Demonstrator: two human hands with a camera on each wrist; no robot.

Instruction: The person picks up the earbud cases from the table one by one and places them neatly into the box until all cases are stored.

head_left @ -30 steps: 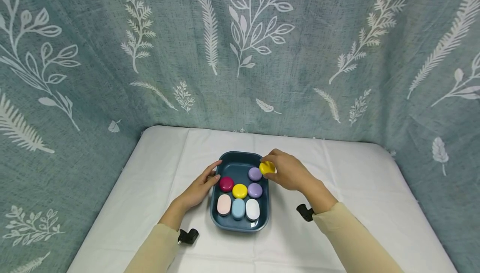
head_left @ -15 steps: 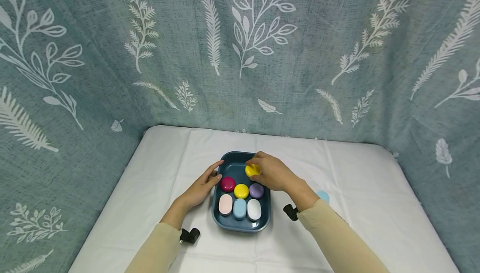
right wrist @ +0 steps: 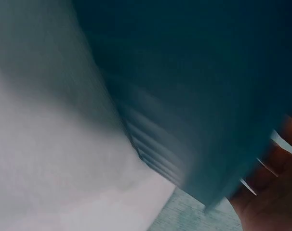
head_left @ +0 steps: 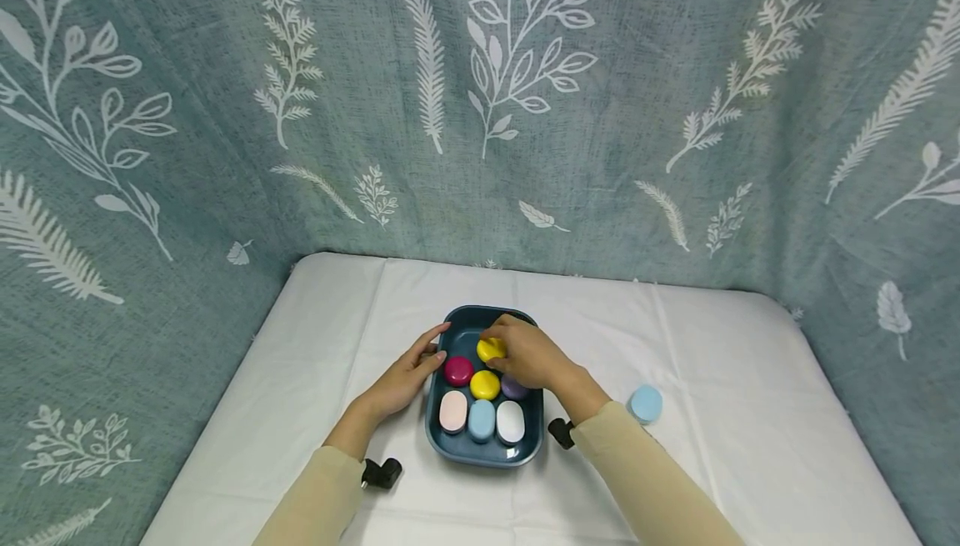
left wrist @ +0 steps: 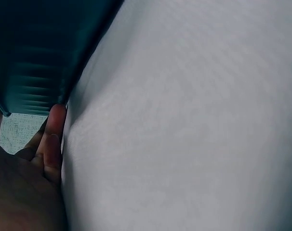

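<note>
My right hand (head_left: 525,352) reaches over the far right part of a dark blue tray (head_left: 486,458) and pinches a glossy yellow round disc (head_left: 491,349) between thumb and fingers. Nearby in the tray lie a crimson disc (head_left: 458,371), a second yellow disc (head_left: 484,385) and a purple disc (head_left: 513,388) partly covered by the hand. A pale pink oval (head_left: 453,411), a light blue oval (head_left: 482,421) and a white oval (head_left: 511,423) line the near end. My left hand (head_left: 402,375) rests its fingertips on the tray's left rim; ridges show on the tray wall (left wrist: 35,86) in the left wrist view.
A light blue disc (head_left: 646,404) lies on the white cloth (head_left: 645,321) right of the tray, beside the right sleeve (head_left: 637,479). A patterned green-grey curtain (head_left: 450,221) hangs behind and at both sides.
My right hand has carried the yellow disc leftward from the tray's right rim to inside it, covering a far purple disc. The light blue disc has come into view. The left hand stays put.
</note>
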